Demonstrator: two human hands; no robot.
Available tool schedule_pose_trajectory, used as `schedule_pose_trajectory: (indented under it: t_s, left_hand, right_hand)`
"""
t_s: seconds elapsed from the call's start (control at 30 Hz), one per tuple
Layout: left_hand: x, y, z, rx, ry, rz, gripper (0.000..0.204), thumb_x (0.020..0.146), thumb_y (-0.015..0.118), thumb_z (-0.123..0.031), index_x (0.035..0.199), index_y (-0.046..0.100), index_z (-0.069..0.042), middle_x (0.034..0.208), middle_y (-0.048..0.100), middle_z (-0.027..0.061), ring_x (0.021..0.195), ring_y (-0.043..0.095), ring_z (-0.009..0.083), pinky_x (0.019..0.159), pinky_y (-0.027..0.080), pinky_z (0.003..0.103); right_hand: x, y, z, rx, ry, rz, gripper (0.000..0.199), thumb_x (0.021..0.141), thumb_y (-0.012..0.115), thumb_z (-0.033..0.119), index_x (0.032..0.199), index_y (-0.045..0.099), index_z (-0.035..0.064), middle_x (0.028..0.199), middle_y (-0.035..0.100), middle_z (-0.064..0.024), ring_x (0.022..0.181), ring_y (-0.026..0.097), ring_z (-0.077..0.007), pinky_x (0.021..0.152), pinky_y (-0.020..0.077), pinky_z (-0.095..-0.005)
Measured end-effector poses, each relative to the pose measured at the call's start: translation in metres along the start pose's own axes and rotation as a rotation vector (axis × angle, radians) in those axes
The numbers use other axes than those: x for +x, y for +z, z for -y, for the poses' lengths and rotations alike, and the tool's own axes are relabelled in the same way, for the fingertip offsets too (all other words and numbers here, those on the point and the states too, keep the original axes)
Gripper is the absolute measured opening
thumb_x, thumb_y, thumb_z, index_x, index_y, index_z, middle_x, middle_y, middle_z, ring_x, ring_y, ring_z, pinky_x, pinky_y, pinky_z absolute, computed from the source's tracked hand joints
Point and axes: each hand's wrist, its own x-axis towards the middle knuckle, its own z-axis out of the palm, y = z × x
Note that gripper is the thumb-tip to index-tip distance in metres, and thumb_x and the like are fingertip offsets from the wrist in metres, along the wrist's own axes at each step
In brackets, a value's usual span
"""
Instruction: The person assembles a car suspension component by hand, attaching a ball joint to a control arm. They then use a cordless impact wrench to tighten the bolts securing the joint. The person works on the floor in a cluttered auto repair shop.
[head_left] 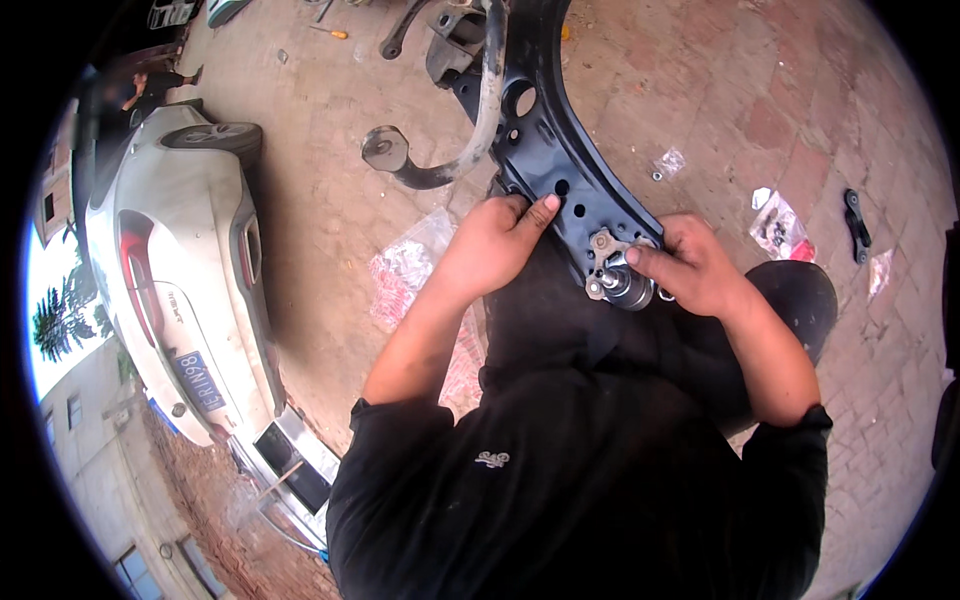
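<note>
A black pressed-metal car control arm (540, 150) slants across my lap, its near end toward me. At that end sits a ball joint (625, 288) with a bolted metal plate and a dark round housing. My left hand (497, 240) is closed on the control arm's left edge, the thumb lying on its face by a round hole. My right hand (700, 268) is closed at the near end, thumb pressed on the ball joint's plate and fingers around the right side. What the hidden fingers touch underneath cannot be seen.
A worn grey bent bar (487, 120) with a flattened end lies left of the control arm. Plastic packaging (415, 262) is beside my left forearm; more small bags (782, 228) and a black link (856, 226) lie right. A white car (185, 270) and a person (155, 88) are leftward.
</note>
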Motion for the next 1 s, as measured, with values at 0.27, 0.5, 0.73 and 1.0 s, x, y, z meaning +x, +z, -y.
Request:
schedule_pose_trajectory:
  t_s: [0.27, 0.5, 0.73, 1.0]
  left_hand:
    - [-0.005, 0.009, -0.027, 0.143, 0.181, -0.387, 0.042, 0.088, 0.067, -0.031, 0.067, 0.053, 0.003, 0.059, 0.053, 0.0203, 0.056, 0.056, 0.0359, 0.053, 0.044, 0.040]
    - [0.055, 0.013, -0.074, 0.116, 1.016, -0.342, 0.020, 0.089, 0.065, -0.019, 0.092, 0.064, 0.001, 0.087, 0.065, 0.0128, 0.085, 0.061, 0.0298, 0.081, 0.046, 0.037]
    - [0.066, 0.035, -0.077, 0.384, 1.098, -0.100, 0.030, 0.088, 0.063, -0.025, 0.070, 0.063, -0.002, 0.066, 0.061, 0.0109, 0.069, 0.059, 0.0312, 0.070, 0.044, 0.038]
    - [0.066, 0.028, -0.068, 0.369, 1.150, -0.092, 0.023, 0.081, 0.067, -0.016, 0.063, 0.061, -0.003, 0.060, 0.057, 0.0104, 0.063, 0.056, 0.0300, 0.064, 0.042, 0.038]
  right_hand:
    - [-0.002, -0.005, -0.007, 0.016, -0.020, -0.031, 0.019, 0.090, 0.063, 0.017, 0.085, 0.065, -0.0009, 0.063, 0.056, -0.0033, 0.061, 0.047, -0.0065, 0.055, 0.0408, -0.0290]
    - [-0.002, -0.009, -0.022, 0.074, -0.056, -0.017, 0.023, 0.090, 0.063, 0.021, 0.082, 0.064, -0.0007, 0.061, 0.055, -0.0026, 0.060, 0.047, -0.0059, 0.055, 0.0407, -0.0285]
    - [-0.009, -0.018, -0.031, 0.093, -0.028, -0.048, 0.034, 0.096, 0.056, 0.028, 0.080, 0.062, -0.0004, 0.064, 0.056, -0.0005, 0.063, 0.047, -0.0066, 0.057, 0.0412, -0.0275]
    - [-0.016, -0.010, -0.069, 0.409, -0.008, -0.314, 0.047, 0.102, 0.026, 0.035, 0.101, 0.055, -0.0015, 0.084, 0.056, -0.0051, 0.079, 0.052, -0.0146, 0.070, 0.0438, -0.0296]
